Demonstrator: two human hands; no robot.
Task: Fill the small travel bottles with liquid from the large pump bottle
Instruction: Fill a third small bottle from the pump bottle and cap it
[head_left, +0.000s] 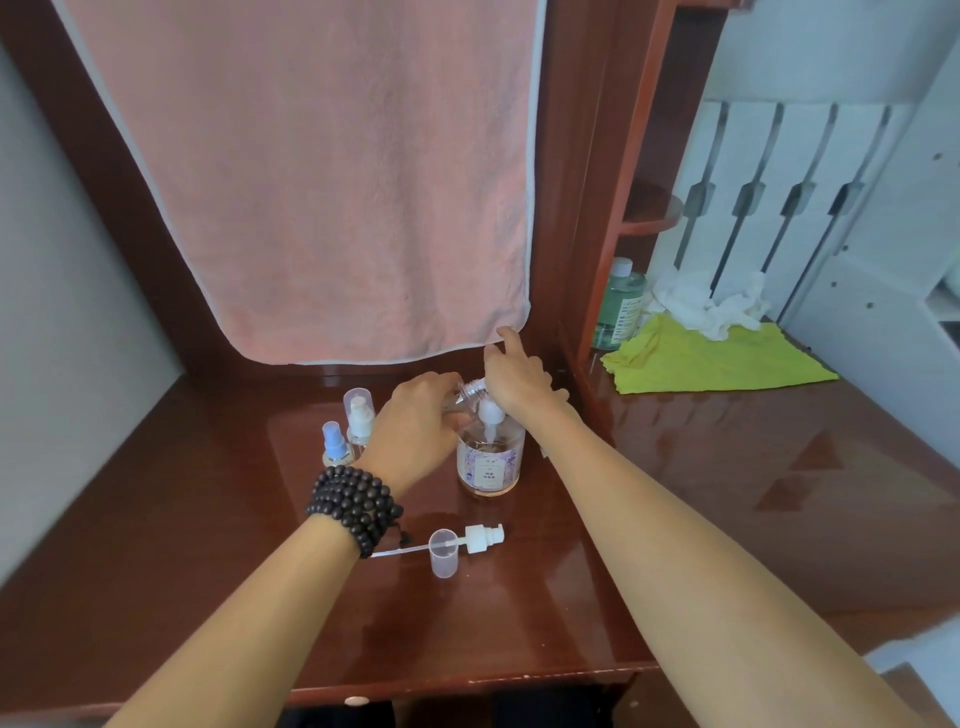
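My left hand (415, 426) grips one small clear bottle (467, 391), tilted at the one big pump bottle (489, 457); my right hand (519, 379) presses its pump, forefinger straight. Two capped small bottles (347, 428) stand left; one loose pump top (480, 538) and one cap (444, 553) lie near.

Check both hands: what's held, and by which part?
Left hand grips a clear travel bottle by its body, tilted, open neck at the pump. Right hand rests on the pump of the large bottle, forefinger straight; a curled grip cannot be told.
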